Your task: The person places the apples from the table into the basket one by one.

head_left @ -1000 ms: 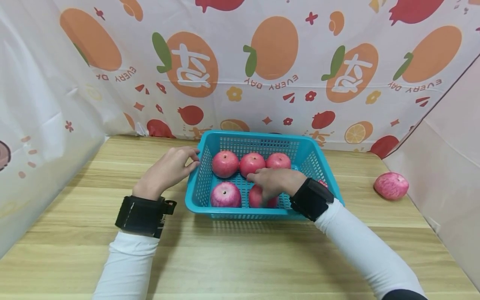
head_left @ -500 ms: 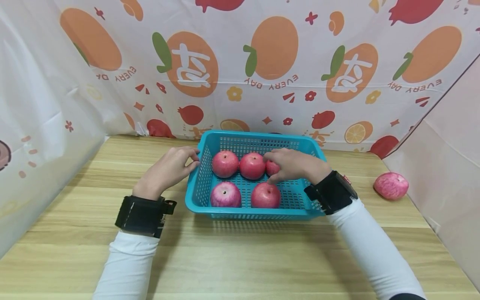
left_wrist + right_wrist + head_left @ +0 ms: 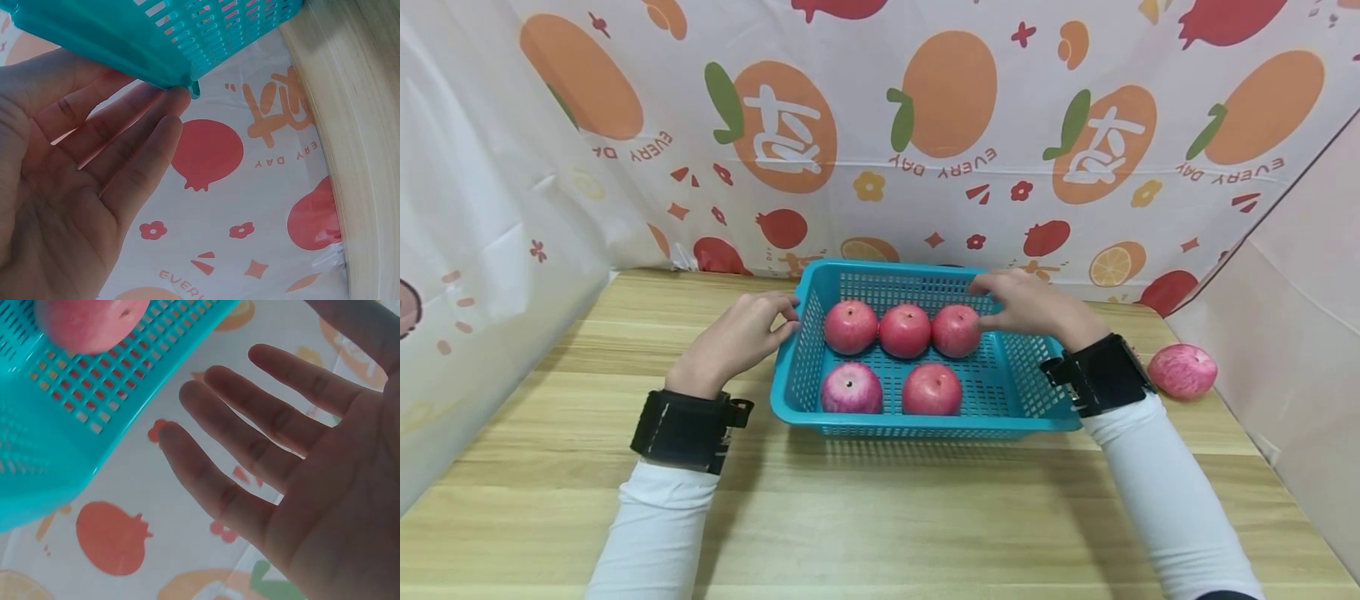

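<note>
A blue plastic basket holds a back row of three red apples, the right one nearest my right hand. In front are a pink-purple apple, pale around its top, and a red apple. My left hand touches the basket's left rim; in the left wrist view its fingers reach along the rim's outer edge, fairly straight. Over the basket's right part hovers my right hand. Its fingers are spread and relaxed, holding nothing, in the right wrist view.
A streaked pink apple lies on the wooden table at the right, beside the side wall. Behind the basket hangs a white sheet printed with fruit. Another white sheet borders the left side.
My right hand has left the front red apple, passed over the back right apple, and moved further right and back. The left hand and basket have stayed put.
</note>
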Available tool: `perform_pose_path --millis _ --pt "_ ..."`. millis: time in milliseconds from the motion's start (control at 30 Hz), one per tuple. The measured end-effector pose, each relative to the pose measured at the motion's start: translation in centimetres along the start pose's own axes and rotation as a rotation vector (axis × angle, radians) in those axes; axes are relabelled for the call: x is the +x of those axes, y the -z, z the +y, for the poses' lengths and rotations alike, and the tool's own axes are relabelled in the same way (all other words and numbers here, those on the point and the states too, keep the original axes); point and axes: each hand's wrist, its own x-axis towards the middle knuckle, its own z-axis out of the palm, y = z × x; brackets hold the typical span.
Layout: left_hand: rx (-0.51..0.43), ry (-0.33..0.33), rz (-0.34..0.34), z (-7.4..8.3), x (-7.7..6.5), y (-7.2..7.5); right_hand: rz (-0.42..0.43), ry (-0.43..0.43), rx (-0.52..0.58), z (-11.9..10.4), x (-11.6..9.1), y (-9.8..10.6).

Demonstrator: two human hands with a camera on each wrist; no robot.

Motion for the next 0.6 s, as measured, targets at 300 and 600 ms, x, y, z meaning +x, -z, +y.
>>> perform_pose_path --millis 300,600 --pt "0.005 0.000 0.004 0.0 0.1 0.1 0.122 -0.032 -0.015 2.7 -0.7 0.4" --pt "0.005 0.001 0.003 0.0 0.2 0.1 0.158 -0.096 0.011 4.8 -1.5 0.4"
